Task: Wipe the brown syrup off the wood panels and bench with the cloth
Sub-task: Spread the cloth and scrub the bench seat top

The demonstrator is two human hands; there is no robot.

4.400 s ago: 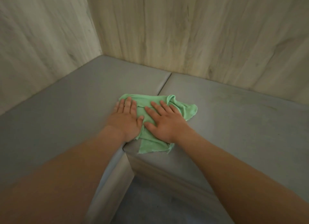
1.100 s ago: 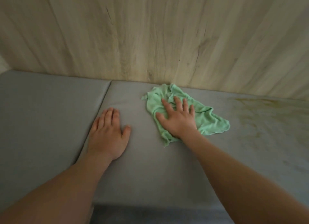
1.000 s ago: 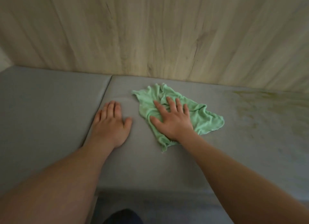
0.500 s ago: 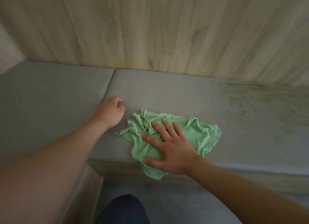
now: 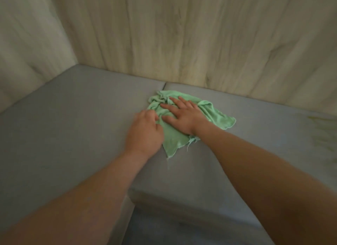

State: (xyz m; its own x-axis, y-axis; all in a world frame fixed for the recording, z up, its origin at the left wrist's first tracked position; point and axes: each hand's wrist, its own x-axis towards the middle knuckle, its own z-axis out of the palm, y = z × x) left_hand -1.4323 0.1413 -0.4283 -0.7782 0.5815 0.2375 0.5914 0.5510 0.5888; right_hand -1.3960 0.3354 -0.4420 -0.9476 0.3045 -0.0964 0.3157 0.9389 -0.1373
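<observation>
Head view: the right hand [image 5: 184, 115] presses straight, spread fingers onto the green cloth [image 5: 173, 140] on the bench [image 5: 73, 131]. The left hand [image 5: 145, 133] curls at the cloth's edge, grip unclear. The syrup [image 5: 322, 129] lies well right of the fingers, so firm, flat strokes should sweep there.

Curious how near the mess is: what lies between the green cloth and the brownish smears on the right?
Head view: only bare grey bench cushion between the green cloth and the smears.
</observation>
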